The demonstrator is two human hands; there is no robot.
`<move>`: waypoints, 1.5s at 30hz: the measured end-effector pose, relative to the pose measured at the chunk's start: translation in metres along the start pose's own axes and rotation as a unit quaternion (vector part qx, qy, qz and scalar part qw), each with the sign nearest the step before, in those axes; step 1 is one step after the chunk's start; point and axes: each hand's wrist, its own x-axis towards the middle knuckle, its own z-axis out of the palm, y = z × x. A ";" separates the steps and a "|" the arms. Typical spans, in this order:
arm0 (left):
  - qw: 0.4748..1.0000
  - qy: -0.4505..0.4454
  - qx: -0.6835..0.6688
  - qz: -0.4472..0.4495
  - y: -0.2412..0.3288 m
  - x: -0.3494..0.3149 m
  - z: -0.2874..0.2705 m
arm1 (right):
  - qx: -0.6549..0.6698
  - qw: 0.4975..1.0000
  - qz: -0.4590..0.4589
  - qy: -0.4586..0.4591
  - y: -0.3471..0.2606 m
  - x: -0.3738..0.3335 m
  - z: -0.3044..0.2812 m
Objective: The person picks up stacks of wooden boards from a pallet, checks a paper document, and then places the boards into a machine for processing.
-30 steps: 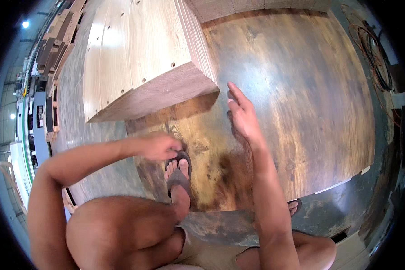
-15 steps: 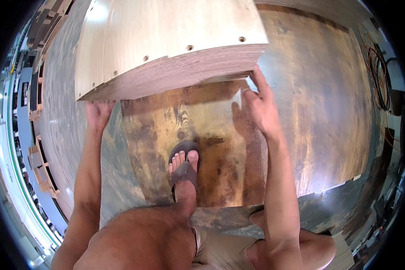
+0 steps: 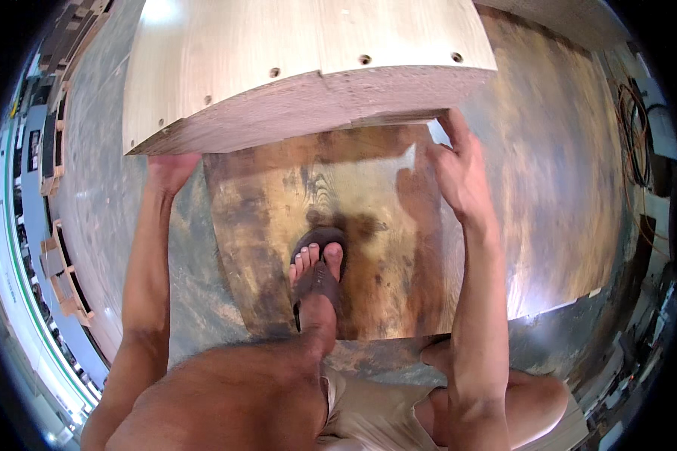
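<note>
Both hands, left (image 3: 169, 169) and right (image 3: 459, 169), grip the wooden panel stack's (image 3: 308, 68) underside

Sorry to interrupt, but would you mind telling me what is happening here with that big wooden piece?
A person is gripping a large pale wooden panel assembly with drilled holes by its near lower edge. The left hand is under the left corner and the right hand is at the right corner. The near edge stands above a dark stained plywood sheet lying on the floor. The person's foot in a dark sandal is planted on that sheet.
</note>
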 end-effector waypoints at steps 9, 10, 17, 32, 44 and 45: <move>0.998 0.051 0.014 0.023 -0.011 -0.002 -0.013 | 0.122 0.970 0.073 0.197 0.051 -0.012 0.024; 0.987 0.136 0.081 0.029 -0.024 -0.010 -0.024 | 0.132 0.977 0.115 0.118 0.051 -0.019 0.032; 0.859 0.020 0.512 -0.020 -0.144 -0.165 0.083 | 0.039 0.998 0.032 -0.044 0.090 -0.019 0.095; 0.720 -0.230 0.614 0.228 -0.194 -0.185 0.120 | -0.084 0.993 0.072 -0.042 0.062 -0.001 0.113; 0.718 -0.233 0.620 0.213 -0.194 -0.185 0.120 | -0.058 0.995 0.077 -0.029 0.055 -0.008 0.113; 0.720 -0.233 0.618 0.213 -0.194 -0.185 0.120 | -0.053 0.996 0.071 -0.026 0.056 -0.008 0.113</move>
